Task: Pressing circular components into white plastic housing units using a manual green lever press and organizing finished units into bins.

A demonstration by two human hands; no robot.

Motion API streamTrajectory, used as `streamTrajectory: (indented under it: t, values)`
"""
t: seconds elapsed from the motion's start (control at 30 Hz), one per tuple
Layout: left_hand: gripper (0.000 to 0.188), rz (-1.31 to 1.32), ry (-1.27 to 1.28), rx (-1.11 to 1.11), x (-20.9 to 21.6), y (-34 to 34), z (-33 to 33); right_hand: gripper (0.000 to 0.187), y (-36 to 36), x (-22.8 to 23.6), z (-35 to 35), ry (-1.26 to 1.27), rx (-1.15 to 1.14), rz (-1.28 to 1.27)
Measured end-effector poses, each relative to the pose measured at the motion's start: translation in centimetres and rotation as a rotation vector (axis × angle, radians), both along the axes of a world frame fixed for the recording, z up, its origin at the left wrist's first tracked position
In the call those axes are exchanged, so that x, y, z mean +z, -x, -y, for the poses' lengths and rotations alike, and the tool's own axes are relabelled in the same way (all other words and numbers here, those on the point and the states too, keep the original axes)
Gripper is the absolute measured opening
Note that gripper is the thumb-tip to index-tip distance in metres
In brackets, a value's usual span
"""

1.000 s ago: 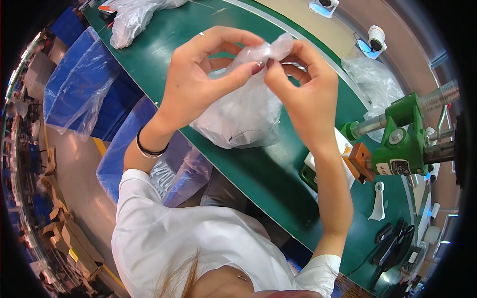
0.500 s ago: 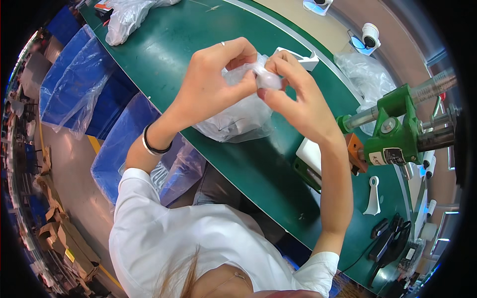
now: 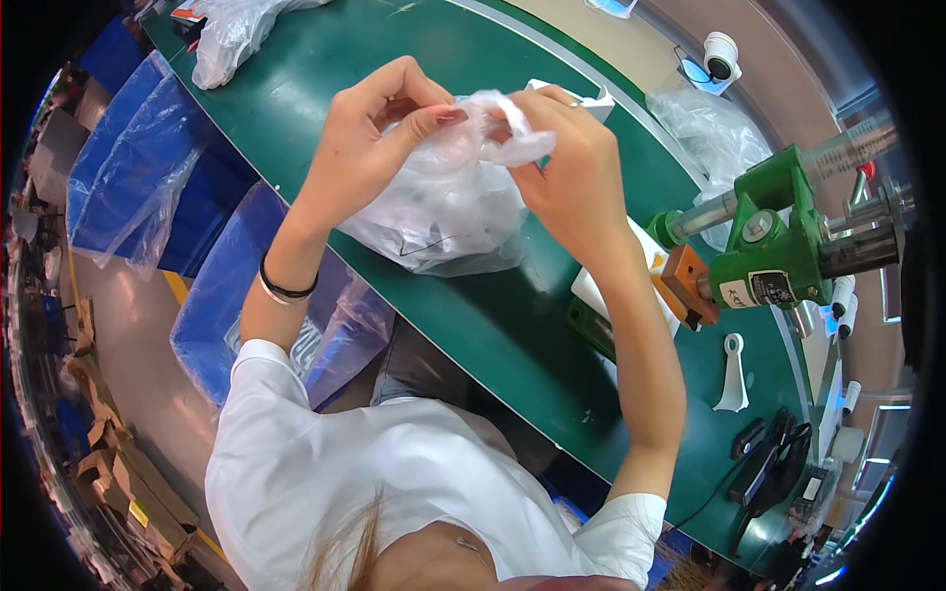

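A clear plastic bag (image 3: 448,217) sits on the green table in front of me, its body bulging and a thin dark line showing through the film. My left hand (image 3: 370,148) pinches the gathered top of the bag between thumb and curled fingers. On the other side, my right hand (image 3: 581,167) is closed on the same bunched plastic, its fingertips partly hidden behind a twisted, looped strip of the bag. Just beyond the right hand lies a white plastic part (image 3: 598,103), partly covered by it.
A green press (image 3: 774,241) with an orange-brown block (image 3: 687,286) stands at the right. Near it lie a white handle-shaped piece (image 3: 732,374) and black devices (image 3: 764,478). Other plastic bags (image 3: 232,39) rest at the far left; blue lined bins (image 3: 148,167) stand left of the table.
The tight bunch of plastic between my fingers has become a looser, looped strip. My hands have moved slightly apart, the left one further left.
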State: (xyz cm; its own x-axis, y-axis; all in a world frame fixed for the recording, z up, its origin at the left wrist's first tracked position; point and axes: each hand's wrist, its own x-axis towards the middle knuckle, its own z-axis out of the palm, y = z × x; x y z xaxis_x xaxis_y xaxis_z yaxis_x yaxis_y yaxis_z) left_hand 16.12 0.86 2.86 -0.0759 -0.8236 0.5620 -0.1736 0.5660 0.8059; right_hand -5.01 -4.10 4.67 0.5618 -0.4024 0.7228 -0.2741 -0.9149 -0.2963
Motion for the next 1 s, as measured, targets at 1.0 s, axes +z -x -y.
streamTrajectory:
  t: [1.0]
  values:
    - [0.036, 0.383, 0.428, 0.498, -0.1, 0.8, -3.3, 0.033, -1.4, 3.9, -2.9, -0.069, -0.101, -0.042]
